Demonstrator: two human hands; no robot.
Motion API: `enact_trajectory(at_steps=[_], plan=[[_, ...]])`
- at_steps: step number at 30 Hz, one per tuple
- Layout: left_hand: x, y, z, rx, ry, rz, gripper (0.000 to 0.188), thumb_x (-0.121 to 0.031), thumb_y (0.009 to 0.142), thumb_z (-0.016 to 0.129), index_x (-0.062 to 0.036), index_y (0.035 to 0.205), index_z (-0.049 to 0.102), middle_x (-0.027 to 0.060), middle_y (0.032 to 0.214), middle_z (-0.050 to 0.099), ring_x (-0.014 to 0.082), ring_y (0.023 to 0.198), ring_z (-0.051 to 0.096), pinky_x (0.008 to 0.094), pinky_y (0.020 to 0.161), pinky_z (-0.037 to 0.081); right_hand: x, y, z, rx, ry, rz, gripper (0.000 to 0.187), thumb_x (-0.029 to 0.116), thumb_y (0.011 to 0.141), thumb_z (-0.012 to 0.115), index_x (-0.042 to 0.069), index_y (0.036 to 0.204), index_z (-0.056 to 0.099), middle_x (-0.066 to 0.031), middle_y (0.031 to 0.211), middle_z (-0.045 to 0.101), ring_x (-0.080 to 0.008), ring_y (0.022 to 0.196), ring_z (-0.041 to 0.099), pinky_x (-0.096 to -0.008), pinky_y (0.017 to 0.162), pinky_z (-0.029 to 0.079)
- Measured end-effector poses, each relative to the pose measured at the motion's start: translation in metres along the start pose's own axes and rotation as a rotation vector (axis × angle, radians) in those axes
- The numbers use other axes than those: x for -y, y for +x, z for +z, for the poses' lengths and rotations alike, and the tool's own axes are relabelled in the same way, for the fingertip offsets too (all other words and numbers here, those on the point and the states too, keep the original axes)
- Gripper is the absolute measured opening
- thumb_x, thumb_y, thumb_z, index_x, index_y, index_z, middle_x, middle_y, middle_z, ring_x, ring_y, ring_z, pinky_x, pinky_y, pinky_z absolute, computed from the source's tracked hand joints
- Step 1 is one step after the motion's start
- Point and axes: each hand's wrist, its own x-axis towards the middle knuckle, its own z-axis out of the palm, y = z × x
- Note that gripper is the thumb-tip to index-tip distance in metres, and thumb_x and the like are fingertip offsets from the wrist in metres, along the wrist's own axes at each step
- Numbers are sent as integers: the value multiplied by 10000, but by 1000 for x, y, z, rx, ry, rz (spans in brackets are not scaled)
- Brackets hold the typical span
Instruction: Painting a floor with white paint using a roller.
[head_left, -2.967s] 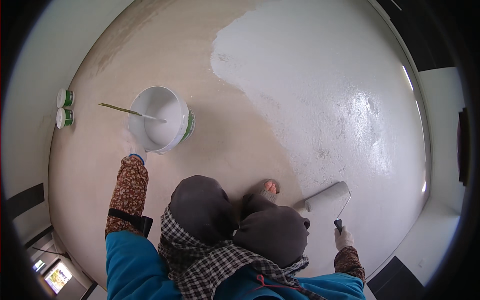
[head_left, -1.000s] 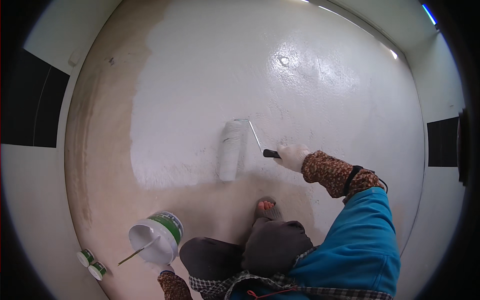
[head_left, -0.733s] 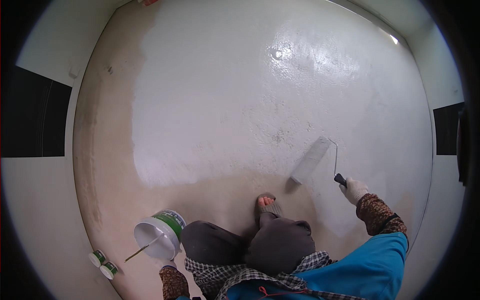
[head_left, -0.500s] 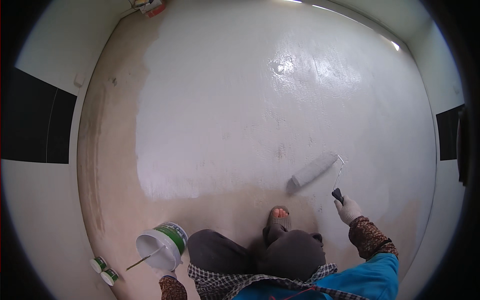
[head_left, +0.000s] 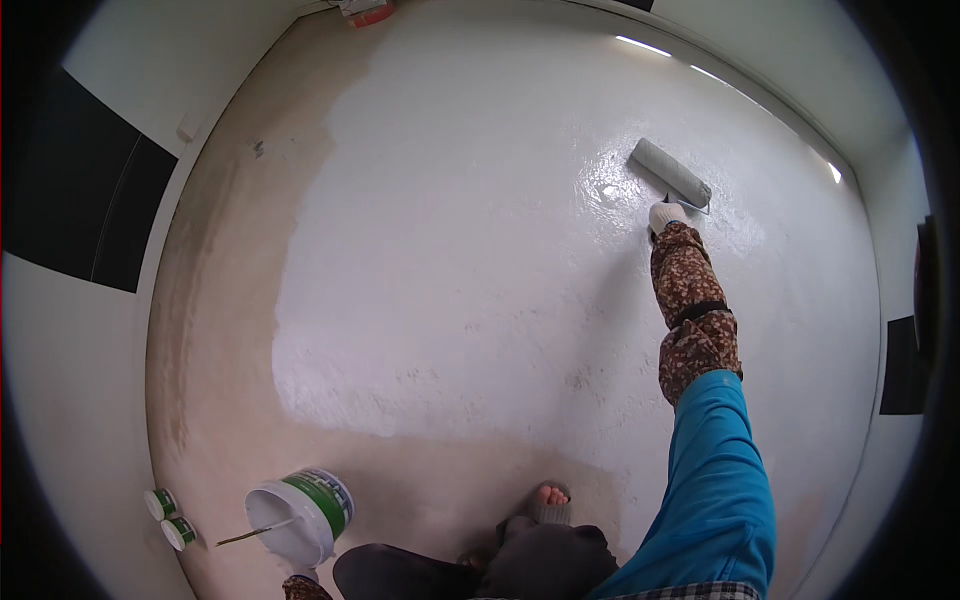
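The paint roller has shifted from near the foot toward the far right corner of the floor. Judged from this, work is now on the far, already coated portion. Right hand: closed around the roller's handle. Left hand: at the bucket, inboard of the floor's left edge; finger closure cannot be determined.

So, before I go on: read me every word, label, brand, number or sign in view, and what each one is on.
No text can be read.
Large bucket: print on and around its green band, too small and blurred.
Upper small tub: green label, too small.
Lower small tub: same.
Paint roller: no lettering visible.
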Motion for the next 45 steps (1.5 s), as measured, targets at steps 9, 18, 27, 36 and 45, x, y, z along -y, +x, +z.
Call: enact_trajectory(at_steps=[9,18,27,36,45], plan=[[-1,1,0,-17,8,7,784,-209,862,661,36,1469,229,201,1492,349,323,1356,379,424,1118,336,-35,-36,9,103,113,59,352,258,919,511,-11,1129,600,-198,956,672,-321,848,656,-438,717,514],[-8,7,-5,-28,5,32,793,-200,859,666,42,1469,222,208,1491,346,329,1356,377,424,1120,334,-41,-235,-38,213,-64,-13,407,294,950,475,-75,1068,600,-302,990,661,-428,1001,644,-488,847,524],[-49,19,-32,-58,27,57,802,-192,855,671,47,1469,215,215,1491,343,334,1357,375,424,1121,333,-98,-364,-37,301,-181,27,411,344,955,476,-35,1116,490,-317,958,643,-475,936,631,-537,839,490],[-73,18,-44,-73,43,66,811,-183,851,677,52,1469,208,222,1490,340,339,1358,374,423,1123,331,22,-149,-9,25,25,-26,485,367,938,464,-52,1152,579,-306,1113,624,-440,1078,603,-501,928,478],[-72,7,-38,-57,10,38,820,-174,847,682,57,1469,201,229,1490,337,344,1358,372,423,1125,330,70,-2,-28,-206,71,-16,446,316,902,555,-45,1158,614,-256,1070,669,-346,978,679,-420,819,536]])
